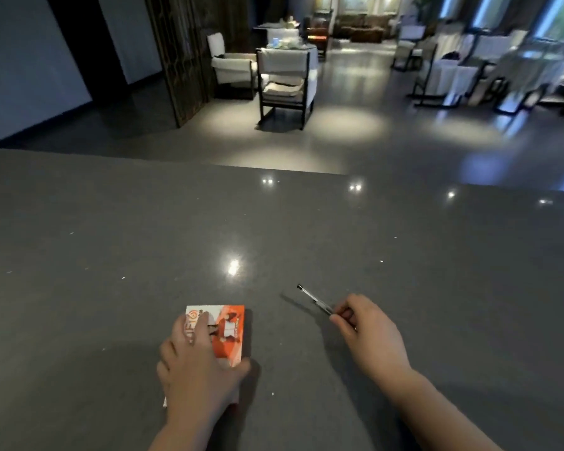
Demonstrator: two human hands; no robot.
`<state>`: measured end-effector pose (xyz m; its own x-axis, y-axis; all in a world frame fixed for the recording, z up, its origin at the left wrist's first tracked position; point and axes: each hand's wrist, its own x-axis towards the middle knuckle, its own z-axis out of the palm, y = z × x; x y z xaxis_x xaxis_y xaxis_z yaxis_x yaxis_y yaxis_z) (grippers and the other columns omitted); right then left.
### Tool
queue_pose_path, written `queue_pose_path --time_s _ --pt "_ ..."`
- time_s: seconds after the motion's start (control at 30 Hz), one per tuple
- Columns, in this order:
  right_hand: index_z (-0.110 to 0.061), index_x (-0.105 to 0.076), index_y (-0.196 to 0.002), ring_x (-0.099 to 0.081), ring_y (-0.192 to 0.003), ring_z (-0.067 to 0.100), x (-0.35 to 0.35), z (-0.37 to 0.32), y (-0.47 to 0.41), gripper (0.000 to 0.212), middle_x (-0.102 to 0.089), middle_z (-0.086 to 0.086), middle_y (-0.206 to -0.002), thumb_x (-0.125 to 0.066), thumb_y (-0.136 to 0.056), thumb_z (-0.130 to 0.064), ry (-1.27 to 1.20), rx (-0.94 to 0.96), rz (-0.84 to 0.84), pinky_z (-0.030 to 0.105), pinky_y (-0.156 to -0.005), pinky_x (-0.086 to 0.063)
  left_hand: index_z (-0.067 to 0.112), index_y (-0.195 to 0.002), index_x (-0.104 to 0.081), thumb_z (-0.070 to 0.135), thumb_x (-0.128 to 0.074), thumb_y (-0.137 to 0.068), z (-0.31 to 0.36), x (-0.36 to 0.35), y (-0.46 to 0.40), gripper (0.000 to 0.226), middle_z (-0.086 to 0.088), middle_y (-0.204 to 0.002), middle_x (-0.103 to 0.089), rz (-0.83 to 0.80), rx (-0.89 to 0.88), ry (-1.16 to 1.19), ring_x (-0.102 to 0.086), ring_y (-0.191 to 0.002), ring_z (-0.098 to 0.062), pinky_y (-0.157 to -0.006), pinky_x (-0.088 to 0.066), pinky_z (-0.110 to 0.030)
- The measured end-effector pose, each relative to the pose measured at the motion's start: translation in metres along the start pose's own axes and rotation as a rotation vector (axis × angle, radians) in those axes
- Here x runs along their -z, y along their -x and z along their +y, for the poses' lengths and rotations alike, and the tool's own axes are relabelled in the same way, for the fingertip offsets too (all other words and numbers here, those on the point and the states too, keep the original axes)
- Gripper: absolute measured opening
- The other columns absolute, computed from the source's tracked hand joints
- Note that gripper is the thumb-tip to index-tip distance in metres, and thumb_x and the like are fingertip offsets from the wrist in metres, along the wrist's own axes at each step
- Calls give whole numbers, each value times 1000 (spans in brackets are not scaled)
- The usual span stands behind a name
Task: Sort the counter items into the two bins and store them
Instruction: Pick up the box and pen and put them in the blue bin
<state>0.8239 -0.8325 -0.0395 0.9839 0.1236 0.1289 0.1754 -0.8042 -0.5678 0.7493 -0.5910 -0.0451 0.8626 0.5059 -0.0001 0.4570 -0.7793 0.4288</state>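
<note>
The right hand, at lower right of the frame, pinches the near end of a pen between thumb and curled fingertips, so its grip is closed on the pen; the shaft angles up and to the left with its dark tip raised just off the counter, casting a thin shadow beside it, which suggests the pen is being lifted rather than written with. At lower centre the left hand lies over an orange and white booklet, fingers spread fairly straight across the cover and the thumb hooked at the near right corner; this grip reads as pressing and steadying more than clasping, likely to pin the booklet flat or to gather it for a pick-up. A sliver of white shows under the wrist, perhaps more paper, though that is hard to tell. Both task things thus sit near the front edge of the counter, the booklet flat on it, the pen just to its right in the hand. No bin is in view, so I judge the sorting to be under way with these two things yet to go in. Beyond the counter, in the upper part of the frame, stand chairs on a glossy floor.
</note>
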Motion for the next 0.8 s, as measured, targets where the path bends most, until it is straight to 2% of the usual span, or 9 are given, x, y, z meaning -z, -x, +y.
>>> queue_pose_path --time_s 0.1,0.2,0.37,0.5,0.57,0.63,0.8 --pt "-31 -56 -80 -53 -73 0 27 14 29 12 -55 -15 -76 -67 -86 -29 -97 -145 121 20 -63 -43 28 -139 -39 54 -79 -51 47 -6 3 100 -4 -150 -23 -20 -267 113 -26 -128 -30 -103 -26 -44" --pt "-28 -57 -75 -57 -70 5 72 38 65 19 -59 -12 -74 -72 -82 -18 -187 -272 341 23 -64 -48 32 -140 -35 54 -77 -53 107 -14 21 98 1 -151 -19 -61 -471 205 -21 -130 -24 -105 -23 -44" --pt "-29 -59 -72 -57 -70 5 158 90 155 20 -58 -16 -77 -74 -80 -19 -93 -447 632 13 -59 -42 34 -140 -33 52 -78 -54 210 -43 95 99 6 -152 -14 -207 -766 334 -18 -131 -23 -106 -21 -43" --pt "-31 -60 -73 -57 -71 5 219 143 244 16 -59 -17 -74 -73 -81 -26 -43 -640 818 19 -60 -43 38 -140 -29 55 -76 -55 291 -75 191 98 10 -151 -10 -334 -1011 405 -14 -131 -17 -108 -19 -41" --pt "-31 -59 -73 -57 -71 4 248 172 289 15 -60 -15 -73 -72 -81 -28 -9 -716 891 20 -60 -43 37 -140 -30 53 -76 -55 329 -92 245 98 10 -151 -11 -388 -1101 456 -15 -130 -17 -107 -20 -42" --pt "-30 -59 -73 -56 -71 4 279 202 335 15 -60 -14 -73 -71 -81 -27 31 -766 946 16 -60 -41 36 -140 -31 52 -77 -55 365 -110 302 98 10 -150 -13 -433 -1168 492 -16 -131 -19 -108 -21 -43" --pt "-29 -57 -73 -55 -71 7 344 273 423 17 -59 -11 -75 -71 -82 -27 120 -862 1014 16 -60 -41 36 -141 -27 55 -72 -59 448 -146 427 96 13 -149 -10 -539 -1267 539 -13 -132 -18 -110 -20 -43"
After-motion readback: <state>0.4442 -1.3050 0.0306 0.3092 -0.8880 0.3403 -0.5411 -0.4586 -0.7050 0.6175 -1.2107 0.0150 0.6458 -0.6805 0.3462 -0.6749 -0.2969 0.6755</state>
